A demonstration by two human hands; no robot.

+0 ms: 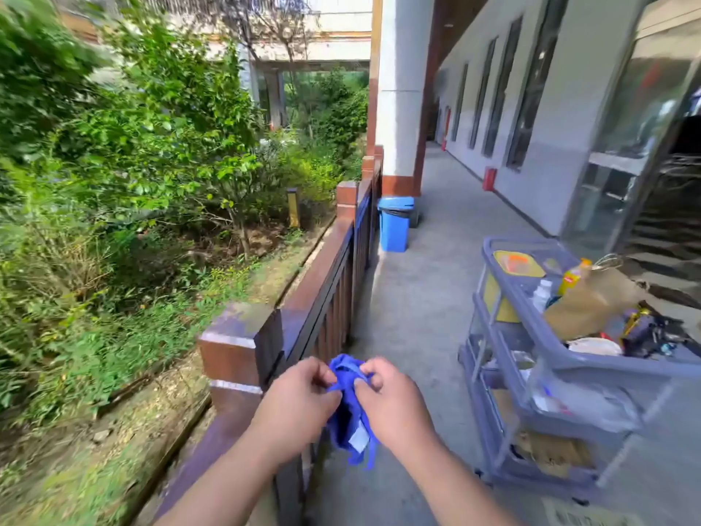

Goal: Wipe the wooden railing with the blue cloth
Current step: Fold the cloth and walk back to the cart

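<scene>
Head view, lower centre: left hand (299,396) and right hand (390,400) both pinch the bunched cloth (347,411), apparently clear of the railing (318,294) just left. A loose tail could slip free or snag on the post.

Single head-worn wide-angle view, facing forward and down along a covered walkway (417,298). Wooden railing (322,267) runs away at left, close at the bottom edge; grey cart (561,358) near on right. Both forearms enter from below.
</scene>
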